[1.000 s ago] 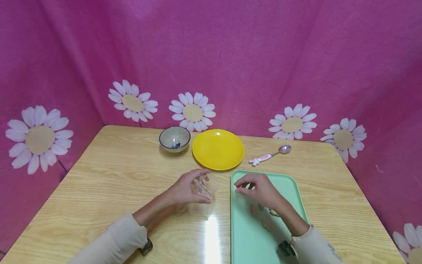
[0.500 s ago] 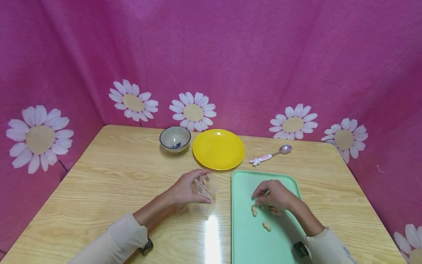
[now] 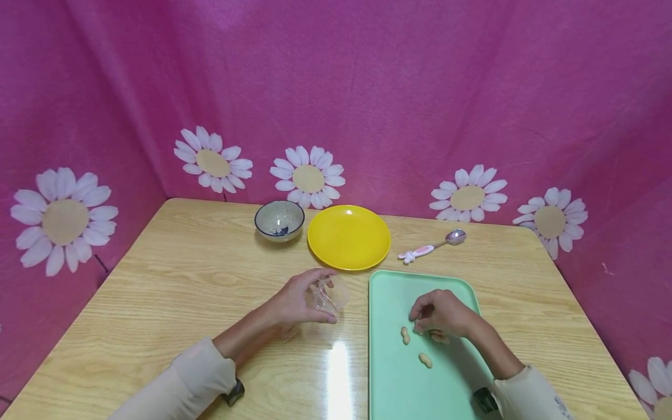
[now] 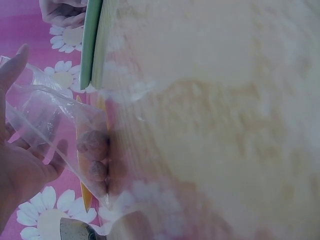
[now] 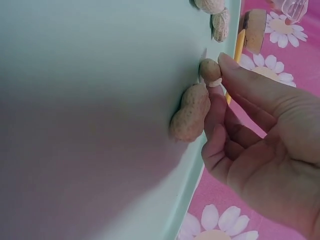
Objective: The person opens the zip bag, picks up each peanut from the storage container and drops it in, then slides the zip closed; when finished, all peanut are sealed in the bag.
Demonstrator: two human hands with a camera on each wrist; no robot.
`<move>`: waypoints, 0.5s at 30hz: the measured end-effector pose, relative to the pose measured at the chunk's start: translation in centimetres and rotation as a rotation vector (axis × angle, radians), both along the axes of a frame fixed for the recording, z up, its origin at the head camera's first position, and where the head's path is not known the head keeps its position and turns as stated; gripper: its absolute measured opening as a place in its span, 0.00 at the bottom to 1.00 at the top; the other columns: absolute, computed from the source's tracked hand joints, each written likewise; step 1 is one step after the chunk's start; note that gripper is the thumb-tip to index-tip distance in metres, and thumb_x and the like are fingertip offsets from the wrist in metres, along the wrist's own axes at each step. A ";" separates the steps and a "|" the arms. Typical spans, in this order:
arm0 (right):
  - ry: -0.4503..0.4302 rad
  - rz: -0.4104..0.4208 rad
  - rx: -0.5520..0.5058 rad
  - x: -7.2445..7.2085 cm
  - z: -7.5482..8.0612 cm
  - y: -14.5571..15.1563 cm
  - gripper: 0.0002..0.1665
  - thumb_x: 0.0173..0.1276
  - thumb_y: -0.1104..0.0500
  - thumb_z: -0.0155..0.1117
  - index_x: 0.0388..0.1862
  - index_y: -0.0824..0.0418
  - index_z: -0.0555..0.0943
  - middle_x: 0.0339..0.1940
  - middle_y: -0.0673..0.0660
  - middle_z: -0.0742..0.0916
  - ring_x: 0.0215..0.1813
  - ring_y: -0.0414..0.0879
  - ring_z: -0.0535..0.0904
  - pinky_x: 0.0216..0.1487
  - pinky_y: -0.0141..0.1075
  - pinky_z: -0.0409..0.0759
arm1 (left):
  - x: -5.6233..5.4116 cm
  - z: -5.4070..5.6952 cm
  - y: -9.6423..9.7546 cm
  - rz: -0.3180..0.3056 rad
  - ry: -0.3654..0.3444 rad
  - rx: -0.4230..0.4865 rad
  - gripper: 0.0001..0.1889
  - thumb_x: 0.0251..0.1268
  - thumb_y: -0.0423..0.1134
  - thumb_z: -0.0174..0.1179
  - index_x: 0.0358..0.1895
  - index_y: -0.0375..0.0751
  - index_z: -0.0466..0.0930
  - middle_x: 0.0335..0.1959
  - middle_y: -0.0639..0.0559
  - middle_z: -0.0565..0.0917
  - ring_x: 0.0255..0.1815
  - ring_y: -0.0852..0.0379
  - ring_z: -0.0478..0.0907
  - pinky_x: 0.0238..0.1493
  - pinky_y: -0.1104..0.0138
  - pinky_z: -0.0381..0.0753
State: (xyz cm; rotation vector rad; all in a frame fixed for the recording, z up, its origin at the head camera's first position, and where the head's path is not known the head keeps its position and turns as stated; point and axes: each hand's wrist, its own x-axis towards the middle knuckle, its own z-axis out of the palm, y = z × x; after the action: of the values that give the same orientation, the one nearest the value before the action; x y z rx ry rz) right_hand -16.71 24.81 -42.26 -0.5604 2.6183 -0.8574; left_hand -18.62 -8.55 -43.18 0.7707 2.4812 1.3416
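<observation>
My left hand (image 3: 301, 298) holds a clear plastic bag (image 3: 329, 294) upright on the table, thumb and fingers spread around its mouth. Several brown peanuts (image 4: 93, 145) lie at the bottom of the bag in the left wrist view. Over the green tray (image 3: 391, 385), my right hand (image 3: 443, 314) pinches a peanut (image 5: 210, 70) between thumb and fingers, low at the tray's surface. A larger peanut (image 5: 191, 113) lies right beside those fingertips. Two more peanuts, one nearer (image 3: 425, 360) and one farther left (image 3: 405, 335), rest on the tray.
Behind the hands stand a grey bowl (image 3: 273, 217) with a dark rim and a yellow plate (image 3: 349, 237). A spoon (image 3: 425, 250) with a rabbit handle lies beyond the tray. A pink flowered cloth (image 3: 367, 105) surrounds the wooden table (image 3: 210, 280).
My right hand has moved from the tray's left edge, near the bag, rightward and down to the peanuts, and now pinches one. The left hand and bag have stayed put.
</observation>
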 end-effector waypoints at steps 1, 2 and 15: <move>-0.001 0.000 -0.007 0.0 0.0 0.0 0.03 0.55 0.64 0.71 0.29 0.58 0.85 0.24 0.47 0.85 0.28 0.36 0.74 0.31 0.28 0.74 | 0.0 0.0 0.0 -0.002 0.001 0.002 0.43 0.42 0.44 0.77 0.65 0.45 0.67 0.52 0.53 0.79 0.55 0.52 0.73 0.60 0.53 0.70; -0.001 -0.002 -0.011 0.0 -0.1 -0.1 0.03 0.55 0.64 0.71 0.29 0.58 0.84 0.24 0.47 0.85 0.28 0.36 0.74 0.31 0.28 0.74 | 0.0 0.0 0.0 -0.003 0.003 0.005 0.43 0.42 0.44 0.77 0.65 0.45 0.67 0.52 0.52 0.79 0.55 0.52 0.73 0.60 0.53 0.70; 0.101 -0.003 0.015 -0.4 0.4 -0.7 0.05 0.61 0.66 0.64 0.32 0.58 0.85 0.32 0.50 0.85 0.35 0.39 0.76 0.36 0.29 0.76 | 0.0 0.0 0.0 0.001 0.010 -0.004 0.42 0.43 0.45 0.76 0.65 0.45 0.67 0.53 0.52 0.79 0.56 0.52 0.73 0.59 0.53 0.71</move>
State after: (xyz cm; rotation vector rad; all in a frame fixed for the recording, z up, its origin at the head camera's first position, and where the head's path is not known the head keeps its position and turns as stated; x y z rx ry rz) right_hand -17.12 24.14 -41.87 -0.6103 2.7144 -0.8307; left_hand -18.57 -8.58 -43.18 0.7772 2.4919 1.3365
